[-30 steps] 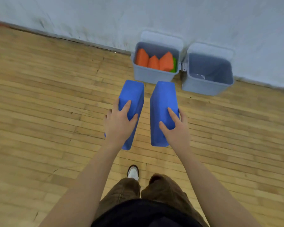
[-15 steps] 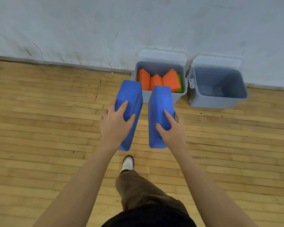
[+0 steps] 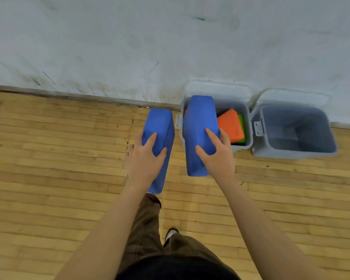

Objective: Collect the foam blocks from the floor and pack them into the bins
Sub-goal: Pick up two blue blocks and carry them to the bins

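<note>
Two bins sit side by side against the wall (image 3: 129, 47) in the upper right of the frame. The left bin (image 3: 248, 126) has blocks (image 3: 230, 126) in it. One held block (image 3: 200, 126) is over its left part. The other held block (image 3: 160, 130) is left of it, above the floor (image 3: 49, 158). The right bin (image 3: 291, 153) is at the far right.

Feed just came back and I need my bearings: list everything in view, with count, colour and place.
blue foam blocks: 2, blue, one in each hand, the left one over the floor, the right one over the left bin's front edge
orange foam blocks: at least 1, orange, in the left bin, another sliver behind the blue block
green foam block: 1, green, in the left bin beside the orange
left bin: 1, grey, against the wall, lid open
right bin: 1, grey, beside it, no blocks visible
floor: wooden boards
wall: white, scuffed
left hand, right hand: each gripping a blue block
legs: brown trousers; shoe partly visible
</note>
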{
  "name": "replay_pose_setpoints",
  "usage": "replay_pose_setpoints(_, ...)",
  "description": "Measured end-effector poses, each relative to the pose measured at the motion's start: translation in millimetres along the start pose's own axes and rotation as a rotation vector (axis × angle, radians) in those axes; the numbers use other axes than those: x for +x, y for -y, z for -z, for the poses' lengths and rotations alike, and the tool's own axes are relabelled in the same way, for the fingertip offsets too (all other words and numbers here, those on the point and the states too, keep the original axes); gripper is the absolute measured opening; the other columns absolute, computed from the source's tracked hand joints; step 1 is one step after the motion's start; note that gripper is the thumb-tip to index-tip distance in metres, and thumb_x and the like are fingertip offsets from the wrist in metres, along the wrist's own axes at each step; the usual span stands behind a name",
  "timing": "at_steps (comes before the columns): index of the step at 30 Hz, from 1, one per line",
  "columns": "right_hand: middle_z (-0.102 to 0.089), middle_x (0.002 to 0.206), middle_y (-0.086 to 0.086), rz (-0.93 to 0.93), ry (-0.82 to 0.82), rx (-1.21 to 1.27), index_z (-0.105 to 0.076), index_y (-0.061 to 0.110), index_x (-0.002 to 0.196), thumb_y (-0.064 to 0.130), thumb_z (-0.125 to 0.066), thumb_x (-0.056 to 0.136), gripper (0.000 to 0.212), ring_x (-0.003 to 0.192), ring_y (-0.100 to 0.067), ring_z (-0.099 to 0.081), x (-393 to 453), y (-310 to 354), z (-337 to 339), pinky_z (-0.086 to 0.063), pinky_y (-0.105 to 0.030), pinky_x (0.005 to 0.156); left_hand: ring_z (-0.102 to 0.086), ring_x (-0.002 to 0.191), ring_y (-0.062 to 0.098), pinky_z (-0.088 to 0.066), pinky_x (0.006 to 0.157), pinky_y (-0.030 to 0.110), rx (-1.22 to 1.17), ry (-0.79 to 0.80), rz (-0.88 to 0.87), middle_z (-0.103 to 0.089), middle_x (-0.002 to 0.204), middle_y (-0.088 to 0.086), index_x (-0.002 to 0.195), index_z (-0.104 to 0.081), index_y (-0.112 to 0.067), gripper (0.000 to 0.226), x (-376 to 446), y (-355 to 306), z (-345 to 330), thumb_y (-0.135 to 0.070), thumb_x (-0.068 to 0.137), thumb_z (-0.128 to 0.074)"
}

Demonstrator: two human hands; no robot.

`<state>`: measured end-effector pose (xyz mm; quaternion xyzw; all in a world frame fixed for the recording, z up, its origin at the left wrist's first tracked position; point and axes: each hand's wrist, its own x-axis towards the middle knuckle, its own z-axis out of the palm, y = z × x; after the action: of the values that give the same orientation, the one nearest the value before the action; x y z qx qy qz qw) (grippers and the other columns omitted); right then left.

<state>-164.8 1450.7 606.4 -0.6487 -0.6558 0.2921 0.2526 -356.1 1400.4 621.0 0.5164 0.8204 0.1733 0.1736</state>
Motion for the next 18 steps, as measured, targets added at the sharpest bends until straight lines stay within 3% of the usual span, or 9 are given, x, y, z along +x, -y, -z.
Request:
replay_pose_setpoints(5,-0.019,0.154,0.007,-0.131,0.002,-0.049,-0.042,0.037,0.139,0.041,-0.064,0.085,0.059,0.136,-0.009,-0.028,90.4,5.6,-22.5,-0.047,-0.032,0.083,-0.040,0.124,0.032,-0.038,0.096,0.042,-0.022,0.077,-0.076,-0.025,0.152,0.004,0.140,-0.041,-0.029,0.055,116.8,-12.2,-12.3,-0.046,0.089,-0.054)
replay_pose_setpoints(11,-0.017,0.156,0.006,-0.289,-0.041,-0.123,-0.042,0.035,0.140,0.040,-0.063,0.086,0.058,0.135,-0.012,-0.032,182.3,2.3,-18.7,-0.045,-0.029,0.076,-0.043,0.124,0.033,-0.044,0.093,0.044,0.005,0.197,-0.195,-0.030,0.150,0.007,0.138,-0.044,-0.029,0.055,238.6,-52.3,-30.8,-0.048,0.087,-0.055)
replay_pose_setpoints(18,-0.018,0.154,0.005,-0.411,-0.050,-0.154,-0.039,0.036,0.140,0.041,-0.061,0.087,0.058,0.133,-0.015,-0.034,280.8,-35.2,5.7,-0.049,-0.037,0.085,-0.037,0.128,0.032,-0.040,0.097,0.045,0.005,0.327,-0.116,-0.020,0.153,0.004,0.142,-0.035,-0.031,0.057,316.9,-123.1,-83.2,-0.051,0.090,-0.049)
